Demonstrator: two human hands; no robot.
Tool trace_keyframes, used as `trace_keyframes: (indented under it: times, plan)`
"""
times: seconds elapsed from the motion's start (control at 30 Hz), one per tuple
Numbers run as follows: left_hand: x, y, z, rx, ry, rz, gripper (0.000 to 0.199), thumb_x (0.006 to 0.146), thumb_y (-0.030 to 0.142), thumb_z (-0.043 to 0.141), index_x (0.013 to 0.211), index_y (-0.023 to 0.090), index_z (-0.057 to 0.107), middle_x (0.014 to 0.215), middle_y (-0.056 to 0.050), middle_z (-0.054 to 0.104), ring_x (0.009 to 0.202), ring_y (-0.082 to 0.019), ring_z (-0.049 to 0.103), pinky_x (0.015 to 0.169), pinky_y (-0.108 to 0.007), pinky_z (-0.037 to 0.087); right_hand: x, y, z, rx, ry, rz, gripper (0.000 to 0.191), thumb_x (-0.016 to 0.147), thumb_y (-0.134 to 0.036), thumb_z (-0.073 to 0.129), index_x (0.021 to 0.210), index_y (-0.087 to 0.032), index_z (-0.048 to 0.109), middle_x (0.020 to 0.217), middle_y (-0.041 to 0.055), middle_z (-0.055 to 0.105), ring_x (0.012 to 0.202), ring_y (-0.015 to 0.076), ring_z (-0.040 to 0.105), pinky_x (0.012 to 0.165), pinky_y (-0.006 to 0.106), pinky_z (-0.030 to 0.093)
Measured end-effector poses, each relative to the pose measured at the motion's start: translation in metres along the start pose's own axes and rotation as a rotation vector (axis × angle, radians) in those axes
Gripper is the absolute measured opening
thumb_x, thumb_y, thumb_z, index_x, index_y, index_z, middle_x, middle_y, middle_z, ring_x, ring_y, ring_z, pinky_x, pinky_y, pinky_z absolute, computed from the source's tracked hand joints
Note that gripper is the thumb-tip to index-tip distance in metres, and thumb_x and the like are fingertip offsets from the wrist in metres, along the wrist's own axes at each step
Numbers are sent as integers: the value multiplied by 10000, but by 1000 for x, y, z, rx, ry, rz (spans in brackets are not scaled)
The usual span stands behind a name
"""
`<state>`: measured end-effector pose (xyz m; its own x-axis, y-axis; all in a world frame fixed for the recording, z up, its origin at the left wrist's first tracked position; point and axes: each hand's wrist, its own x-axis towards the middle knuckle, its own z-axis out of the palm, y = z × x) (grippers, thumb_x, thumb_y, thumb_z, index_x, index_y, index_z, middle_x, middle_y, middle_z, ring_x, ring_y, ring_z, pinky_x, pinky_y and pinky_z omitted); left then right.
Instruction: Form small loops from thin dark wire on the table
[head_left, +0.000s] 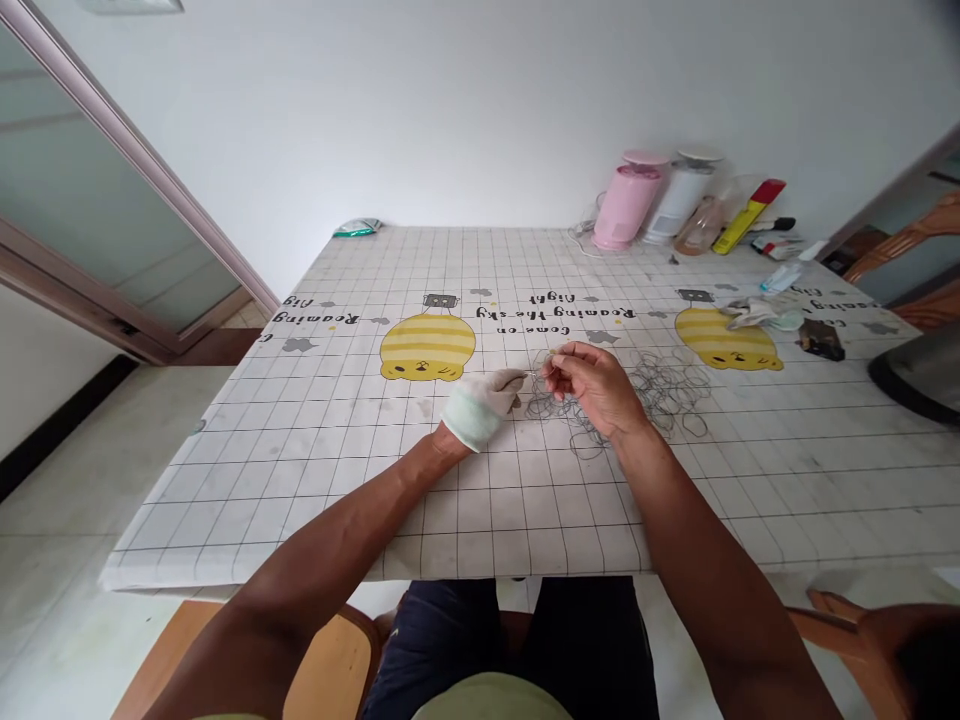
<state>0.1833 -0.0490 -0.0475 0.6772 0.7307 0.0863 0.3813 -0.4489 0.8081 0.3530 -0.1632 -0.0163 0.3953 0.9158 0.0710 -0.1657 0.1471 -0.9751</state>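
Observation:
My left hand [491,397], in a whitish work glove with a pale green cuff, is closed in a pinch above the table. Close by on its right, my bare right hand [585,382] has thumb and fingers pressed together. A thin, light sliver shows between the two sets of fingertips, too small to name. Under and beyond my right hand spreads a loose pile of thin dark rings [671,390], which look like wire or cord loops. My right hand and wrist hide part of the pile.
The checked tablecloth [300,470] carries yellow cartoon prints. At the back right stand a pink cylinder [628,205], a white cylinder [679,200], a bottle [701,228] and a yellow-red box [748,215]. Another glove [765,312] and a dark metallic vessel [919,370] lie right. A packet [358,228] is back left.

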Motion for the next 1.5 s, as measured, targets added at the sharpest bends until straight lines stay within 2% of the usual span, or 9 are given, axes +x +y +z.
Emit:
trace_keyframes:
  times: [0.1,0.33,0.53,0.67,0.83,1.07,1.3,1.5]
  plan:
    - [3,-2,3,38,19,28,344,1069,307,543,1314,304,784,677,70,739,721,-114,728,831,-222,565,2,6,-2,32,21,3,193,869,-346,828,815,-212,701,879,69,756,695,177,651,556,300,476]
    - [3,-2,5,151,31,67,349,1063,271,544,1317,309,781,704,60,742,769,-131,724,825,-227,543,7,14,-3,79,-4,10,217,856,-350,838,824,-201,683,906,87,777,703,180,667,567,300,478]
    - [3,0,6,241,42,86,330,1064,315,562,1296,309,796,932,-11,803,858,-181,733,825,-262,519,7,9,-4,42,-42,23,254,842,-387,841,828,-211,658,869,58,761,653,157,633,548,291,452]
    - [7,-1,5,254,58,52,330,1051,271,576,1300,313,788,968,-15,810,921,-203,741,861,-277,519,7,9,-4,37,-39,27,283,826,-411,847,820,-213,646,875,56,758,650,151,623,543,284,447]
    - [10,-7,6,208,100,100,323,1049,287,576,1291,288,790,1083,-32,815,983,-207,738,907,-286,524,6,8,-4,50,-87,2,265,845,-397,844,826,-207,661,883,61,751,650,149,620,543,278,450]
    - [6,-4,9,175,66,85,335,1050,304,580,1324,289,772,949,-9,812,924,-184,752,923,-269,529,6,10,-7,70,-110,-30,277,840,-409,858,824,-198,679,867,55,750,647,145,629,539,269,453]
    - [-5,19,9,-41,-8,-9,278,1036,322,586,1200,268,804,821,23,791,725,-137,728,844,-243,549,6,9,-10,92,-99,-43,301,822,-436,878,837,-202,689,820,36,726,620,138,609,522,267,436]
    - [-3,16,10,-86,-29,-7,248,1026,341,585,1096,280,816,771,40,771,713,-137,715,806,-244,541,6,11,-10,75,-82,-30,323,801,-452,893,836,-207,685,811,31,714,617,139,598,513,268,431]
